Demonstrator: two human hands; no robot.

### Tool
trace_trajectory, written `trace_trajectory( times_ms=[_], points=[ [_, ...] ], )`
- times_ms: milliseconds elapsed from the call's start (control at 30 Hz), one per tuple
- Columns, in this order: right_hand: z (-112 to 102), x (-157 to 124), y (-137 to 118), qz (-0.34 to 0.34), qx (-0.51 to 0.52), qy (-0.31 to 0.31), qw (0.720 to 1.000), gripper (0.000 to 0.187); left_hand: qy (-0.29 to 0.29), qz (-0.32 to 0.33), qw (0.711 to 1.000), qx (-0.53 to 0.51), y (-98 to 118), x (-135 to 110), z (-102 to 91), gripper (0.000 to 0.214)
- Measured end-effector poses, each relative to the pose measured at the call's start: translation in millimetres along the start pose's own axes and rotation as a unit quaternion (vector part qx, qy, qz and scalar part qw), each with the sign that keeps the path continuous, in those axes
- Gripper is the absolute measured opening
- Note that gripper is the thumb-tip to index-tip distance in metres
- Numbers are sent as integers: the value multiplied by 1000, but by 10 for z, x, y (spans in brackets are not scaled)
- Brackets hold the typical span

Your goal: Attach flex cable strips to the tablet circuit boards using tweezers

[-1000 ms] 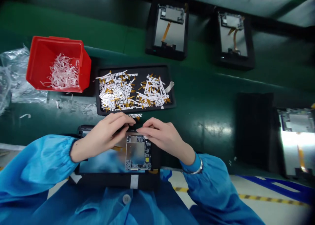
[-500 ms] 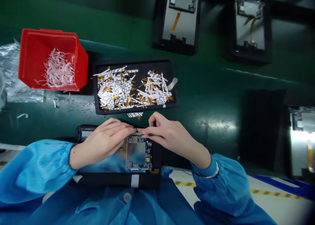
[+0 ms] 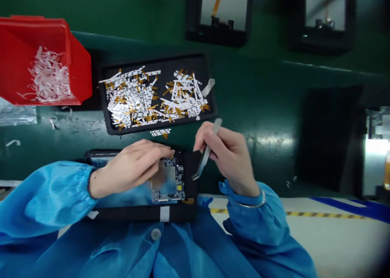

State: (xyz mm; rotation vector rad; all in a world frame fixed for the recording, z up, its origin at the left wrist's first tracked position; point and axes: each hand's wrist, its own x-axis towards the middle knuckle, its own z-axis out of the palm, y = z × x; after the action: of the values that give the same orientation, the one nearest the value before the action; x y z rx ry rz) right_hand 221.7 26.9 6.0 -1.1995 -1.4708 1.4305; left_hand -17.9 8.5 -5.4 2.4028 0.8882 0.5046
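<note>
My right hand (image 3: 227,152) is closed around metal tweezers (image 3: 209,150), their tips pointing down beside the circuit board's right edge, apart from it. The green-and-silver circuit board (image 3: 164,180) lies at the right end of a flat device with a bluish, shiny surface (image 3: 128,199), in a black holder (image 3: 131,214). Across the device reaches my left hand (image 3: 134,164), fingers pressed together and fingertips at the board's top edge. A small orange bit shows under those fingertips; what they pinch is hidden. Small white strips with orange tabs (image 3: 160,132) lie just beyond.
A black tray (image 3: 158,63) holds many white strips with orange tabs. Left of it stands a red bin (image 3: 81,73) with white paper shreds. More devices in black holders (image 3: 217,34) sit at the back and right. A dark mat (image 3: 326,140) lies on the green table.
My right hand has left the board's top edge, moving right, and tweezers now show in it. My left hand stays at the edge. The view has shifted, so the bin and tray sit higher and further left.
</note>
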Motion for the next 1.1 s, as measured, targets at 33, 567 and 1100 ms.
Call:
trace_trajectory(
  times_ms=[33, 567, 1100],
  points=[
    [38, 11, 67, 40, 46, 10, 998, 40, 0, 13, 1000, 16, -2, -2, 5, 27],
    [115, 9, 173, 108, 142, -12, 984, 35, 6, 41, 998, 47, -14, 4, 23, 27],
    [142, -16, 204, 89, 110, 25, 990, 35, -39, 77, 987, 139, 106, -161, -84, 30]
  ],
)
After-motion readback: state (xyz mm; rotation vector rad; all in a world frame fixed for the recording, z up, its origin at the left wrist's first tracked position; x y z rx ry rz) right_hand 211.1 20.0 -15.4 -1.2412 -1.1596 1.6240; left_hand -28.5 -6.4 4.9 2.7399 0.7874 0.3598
